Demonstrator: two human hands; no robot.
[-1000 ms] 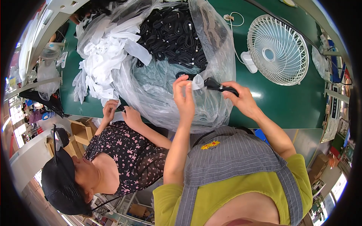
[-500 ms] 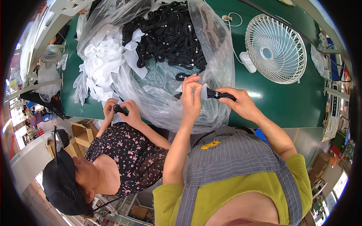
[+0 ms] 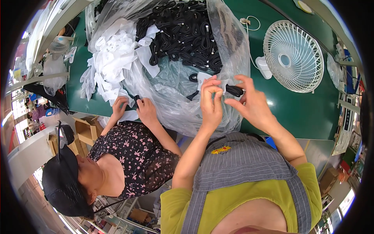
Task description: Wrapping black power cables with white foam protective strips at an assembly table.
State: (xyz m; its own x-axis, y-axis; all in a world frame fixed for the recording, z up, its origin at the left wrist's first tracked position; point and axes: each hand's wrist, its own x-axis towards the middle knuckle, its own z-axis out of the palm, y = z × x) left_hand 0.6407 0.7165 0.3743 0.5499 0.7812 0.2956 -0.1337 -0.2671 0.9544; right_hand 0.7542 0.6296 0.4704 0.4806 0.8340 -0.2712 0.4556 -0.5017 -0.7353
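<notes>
- Black cable bundle (image 3: pixel 235 91): near the desk's (image 3: pixel 288 117) front edge, right of its middle, over the clear plastic bag (image 3: pixel 235 46), between the person's hands.
- Left hand (image 3: pixel 211 103): thumb and fingers drawn together beside the white wrapper (image 3: pixel 224 84) at the bundle's left end; whether they pinch it, I cannot tell.
- Right hand (image 3: pixel 255 105): thumb and fingers spread apart about the bundle's right end, not clenched; contact is unclear.
- White slip (image 3: pixel 202 77) and a small black cable loop (image 3: pixel 193 77): just beyond the left hand.
- Black cable heap (image 3: pixel 183 37): toward the far edge, inside the bag.
- White pieces (image 3: pixel 111 58): piled toward the left edge.
- White fan (image 3: pixel 294 56): toward the far right corner.
- Co-worker's hands (image 3: pixel 147 112): at the front edge, left part, around a black item (image 3: pixel 136 98).
</notes>
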